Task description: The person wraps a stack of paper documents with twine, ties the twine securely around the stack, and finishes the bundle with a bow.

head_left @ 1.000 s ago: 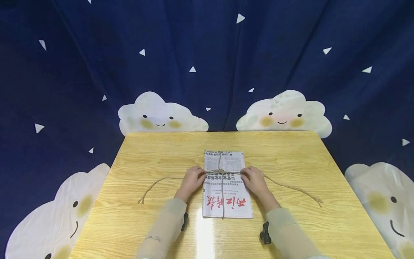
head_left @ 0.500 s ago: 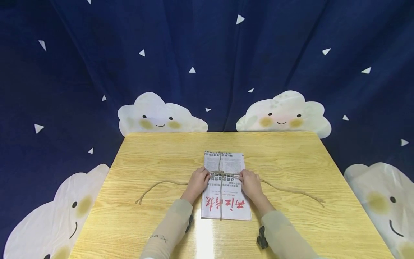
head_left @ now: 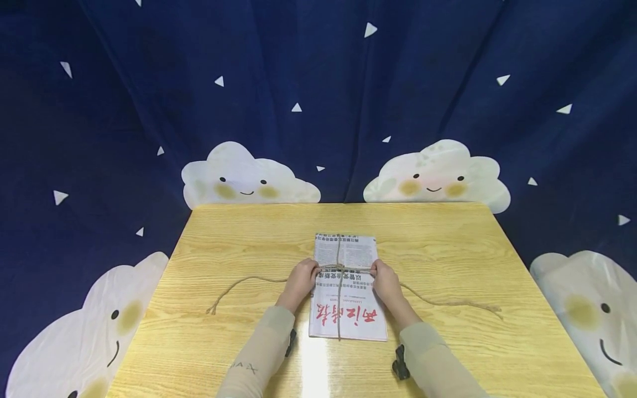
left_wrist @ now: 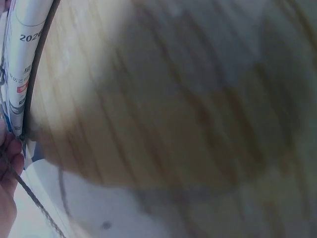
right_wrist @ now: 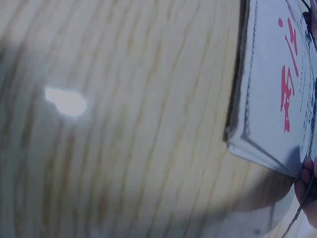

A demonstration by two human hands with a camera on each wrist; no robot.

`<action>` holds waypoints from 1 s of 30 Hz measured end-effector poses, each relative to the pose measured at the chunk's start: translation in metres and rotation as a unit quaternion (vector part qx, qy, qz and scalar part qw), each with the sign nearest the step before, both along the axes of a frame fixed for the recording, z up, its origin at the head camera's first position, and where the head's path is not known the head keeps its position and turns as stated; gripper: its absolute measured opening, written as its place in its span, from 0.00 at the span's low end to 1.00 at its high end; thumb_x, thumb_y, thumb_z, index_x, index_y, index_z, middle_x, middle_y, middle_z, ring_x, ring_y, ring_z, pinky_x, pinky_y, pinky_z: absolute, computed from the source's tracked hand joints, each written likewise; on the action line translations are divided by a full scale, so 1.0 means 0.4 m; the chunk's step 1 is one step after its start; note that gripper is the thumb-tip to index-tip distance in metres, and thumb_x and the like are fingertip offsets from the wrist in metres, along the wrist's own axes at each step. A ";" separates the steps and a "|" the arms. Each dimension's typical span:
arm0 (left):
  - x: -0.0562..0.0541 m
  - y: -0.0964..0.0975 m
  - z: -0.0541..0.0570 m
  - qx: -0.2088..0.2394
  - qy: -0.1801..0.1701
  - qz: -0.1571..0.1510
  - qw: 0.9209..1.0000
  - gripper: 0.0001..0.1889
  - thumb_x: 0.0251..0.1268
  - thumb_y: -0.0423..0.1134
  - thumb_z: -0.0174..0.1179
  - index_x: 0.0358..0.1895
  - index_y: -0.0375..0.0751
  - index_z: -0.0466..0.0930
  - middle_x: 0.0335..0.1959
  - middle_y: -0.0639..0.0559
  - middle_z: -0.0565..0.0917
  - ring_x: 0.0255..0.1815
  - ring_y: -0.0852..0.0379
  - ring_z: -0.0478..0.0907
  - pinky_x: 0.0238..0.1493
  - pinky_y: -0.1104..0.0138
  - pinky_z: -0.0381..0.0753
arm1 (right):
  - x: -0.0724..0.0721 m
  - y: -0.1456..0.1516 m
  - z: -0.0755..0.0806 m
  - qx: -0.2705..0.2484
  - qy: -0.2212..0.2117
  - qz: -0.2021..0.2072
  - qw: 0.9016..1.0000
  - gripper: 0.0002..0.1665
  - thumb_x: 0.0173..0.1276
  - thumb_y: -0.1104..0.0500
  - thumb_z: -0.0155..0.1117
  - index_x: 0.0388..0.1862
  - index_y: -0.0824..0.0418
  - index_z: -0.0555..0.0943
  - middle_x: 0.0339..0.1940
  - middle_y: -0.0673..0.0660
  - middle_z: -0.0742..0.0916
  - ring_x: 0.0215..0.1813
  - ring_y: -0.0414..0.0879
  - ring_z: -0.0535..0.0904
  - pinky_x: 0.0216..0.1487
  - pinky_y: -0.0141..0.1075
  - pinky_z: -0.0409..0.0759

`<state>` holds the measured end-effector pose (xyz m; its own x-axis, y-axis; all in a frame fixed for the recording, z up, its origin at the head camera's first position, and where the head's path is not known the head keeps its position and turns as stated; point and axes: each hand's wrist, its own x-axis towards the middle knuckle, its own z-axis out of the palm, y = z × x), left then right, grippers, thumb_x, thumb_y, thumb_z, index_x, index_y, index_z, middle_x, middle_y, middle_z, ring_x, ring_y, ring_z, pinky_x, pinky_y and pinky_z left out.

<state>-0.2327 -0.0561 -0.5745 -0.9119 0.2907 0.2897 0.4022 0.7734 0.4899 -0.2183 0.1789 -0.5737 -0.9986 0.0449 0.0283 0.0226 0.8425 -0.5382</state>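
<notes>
A folded stack of newspaper [head_left: 348, 301] with red and black print lies at the middle of the table. Twine [head_left: 340, 293] runs lengthwise and crosswise over it, crossing near the upper middle. At the stack's left edge my left hand [head_left: 300, 281] pinches one end of the crosswise twine. My right hand [head_left: 388, 283] pinches the other end at the right edge. Both loose tails trail outward on the table. In the left wrist view the left fingers [left_wrist: 14, 157] curl on the twine beside the paper's rounded fold; the right wrist view catches the right fingers [right_wrist: 305, 183] at the stack's corner.
The light wooden table [head_left: 239, 232] carries the bundle, with bare wood on both sides of it. Behind stands a dark blue curtain [head_left: 278, 72] with white triangles and smiling clouds. A dark wrist strap piece [head_left: 400, 362] hangs below the right sleeve.
Both hands drew inward toward the knot, then the left eased slightly back outward. The crosswise twine now looks straighter, and the bundle has shifted slightly toward me. Both hands keep their pinch.
</notes>
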 end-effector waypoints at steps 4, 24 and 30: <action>0.000 -0.004 -0.002 0.009 -0.009 0.005 1.000 0.04 0.60 0.32 0.58 0.33 0.35 0.80 0.30 0.47 0.80 0.34 0.52 0.79 0.39 0.64 0.80 | -0.006 0.005 0.000 0.002 0.007 0.002 1.000 0.03 0.64 0.66 0.56 0.32 0.63 0.71 0.24 0.56 0.77 0.28 0.49 0.74 0.33 0.41 0.77; -0.011 -0.044 -0.012 0.070 -0.061 0.029 0.995 0.06 0.61 0.35 0.58 0.34 0.35 0.80 0.33 0.45 0.82 0.37 0.51 0.79 0.41 0.61 0.80 | -0.030 -0.002 0.003 -0.017 0.035 0.019 0.999 0.02 0.64 0.65 0.57 0.34 0.64 0.76 0.30 0.58 0.81 0.34 0.54 0.78 0.39 0.46 0.78; -0.011 -0.096 0.003 0.059 -0.117 0.021 0.991 0.06 0.62 0.36 0.57 0.34 0.36 0.80 0.33 0.47 0.82 0.36 0.51 0.78 0.40 0.60 0.79 | -0.002 0.028 0.001 -0.002 0.044 0.042 0.998 0.09 0.62 0.65 0.60 0.40 0.67 0.81 0.39 0.62 0.83 0.45 0.58 0.79 0.49 0.50 0.76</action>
